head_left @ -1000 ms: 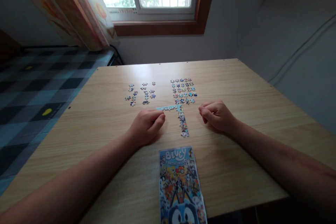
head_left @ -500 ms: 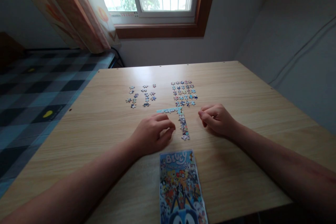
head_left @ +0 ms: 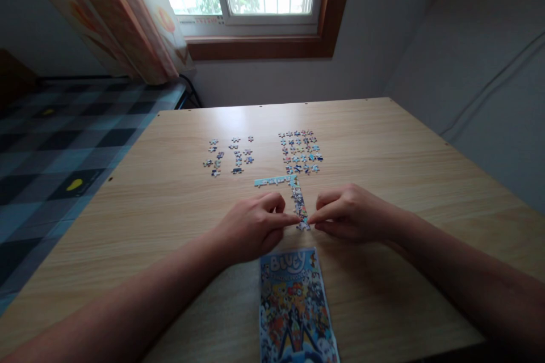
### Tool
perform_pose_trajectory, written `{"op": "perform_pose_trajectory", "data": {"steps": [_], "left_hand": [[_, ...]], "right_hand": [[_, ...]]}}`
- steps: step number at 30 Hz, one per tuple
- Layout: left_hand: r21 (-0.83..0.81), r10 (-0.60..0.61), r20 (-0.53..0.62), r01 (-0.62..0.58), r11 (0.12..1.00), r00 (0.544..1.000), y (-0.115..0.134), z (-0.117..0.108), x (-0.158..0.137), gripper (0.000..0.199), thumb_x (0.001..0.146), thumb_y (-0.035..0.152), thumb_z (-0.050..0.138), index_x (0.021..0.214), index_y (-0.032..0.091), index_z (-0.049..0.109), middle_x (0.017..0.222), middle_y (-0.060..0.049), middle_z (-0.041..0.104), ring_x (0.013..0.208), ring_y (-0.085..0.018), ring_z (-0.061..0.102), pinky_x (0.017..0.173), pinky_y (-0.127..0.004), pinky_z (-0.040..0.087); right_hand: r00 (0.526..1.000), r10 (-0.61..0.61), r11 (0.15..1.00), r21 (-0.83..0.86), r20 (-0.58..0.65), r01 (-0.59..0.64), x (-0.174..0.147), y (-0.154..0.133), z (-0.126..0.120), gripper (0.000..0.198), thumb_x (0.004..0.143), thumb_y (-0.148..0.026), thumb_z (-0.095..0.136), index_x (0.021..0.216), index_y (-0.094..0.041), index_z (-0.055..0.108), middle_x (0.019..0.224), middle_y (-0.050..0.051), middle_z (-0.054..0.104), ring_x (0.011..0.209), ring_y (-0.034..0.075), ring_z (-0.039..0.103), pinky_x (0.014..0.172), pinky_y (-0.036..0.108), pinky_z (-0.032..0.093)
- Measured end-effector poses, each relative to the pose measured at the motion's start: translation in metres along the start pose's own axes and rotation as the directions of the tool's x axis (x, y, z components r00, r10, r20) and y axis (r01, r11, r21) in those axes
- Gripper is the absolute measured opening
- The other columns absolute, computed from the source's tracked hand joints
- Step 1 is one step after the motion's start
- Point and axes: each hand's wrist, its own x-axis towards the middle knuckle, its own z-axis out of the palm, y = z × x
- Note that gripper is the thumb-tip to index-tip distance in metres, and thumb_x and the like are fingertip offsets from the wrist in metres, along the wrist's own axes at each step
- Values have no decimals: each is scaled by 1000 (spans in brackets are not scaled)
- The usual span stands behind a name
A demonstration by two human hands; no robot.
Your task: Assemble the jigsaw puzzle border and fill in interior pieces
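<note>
Pointing an index finger at the near end of the L-shaped puzzle border [head_left: 298, 199], my left hand [head_left: 252, 228] holds nothing, its other fingers loosely bent. My right hand [head_left: 351, 213] has its index fingertip at that end's other side; I cannot tell whether it grips anything. The border lies on the wooden table [head_left: 395, 300], beyond the picture sheet [head_left: 293, 300].

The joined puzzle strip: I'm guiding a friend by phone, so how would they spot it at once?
On the wooden table, go past the BLUEY picture sheet to where the left hand and right hand nearly meet. The joined puzzle strip has its near end between them. Unlike the loose pieces farther back, it is interlocked into one bent shape with a corner.
</note>
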Motion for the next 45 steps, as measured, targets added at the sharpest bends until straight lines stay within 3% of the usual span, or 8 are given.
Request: {"op": "perform_pose_trajectory", "data": {"steps": [11,22,31,45], "left_hand": [[-68,10,-76,-15,998,997,-1,-1,0,31,89,13,53,105,24,77,86,-4,64,69,-13,58,60,-26,50],[56,51,-32,-49,997,998,4,2,3,21,98,30,57,105,25,76,91,-3,68,71,-12,60,60,-25,47],[99,74,-50,-69,993,996,4,2,2,21,98,31,57,98,24,77,86,-2,66,68,-11,59,58,-24,45],[-58,17,-65,-21,998,998,3,1,3,19,97,24,59,94,22,78,80,-1,67,66,-10,60,58,-24,45]], "right_hand": [[1000,-5,999,-44,-19,4,0,1,2,13,92,-25,65,94,-23,77,81,1,71,63,10,60,58,25,41],[998,0,998,-66,-62,-4,0,2,0,20,95,-25,61,105,-23,77,87,4,71,67,11,60,60,25,42],[990,52,995,-74,-132,-62,2,4,4,20,95,-25,60,100,-20,79,80,3,68,64,10,57,59,25,40],[982,105,994,-25,-157,-110,4,7,6,19,95,-25,61,96,-18,79,78,4,68,65,11,58,60,25,41]]}}
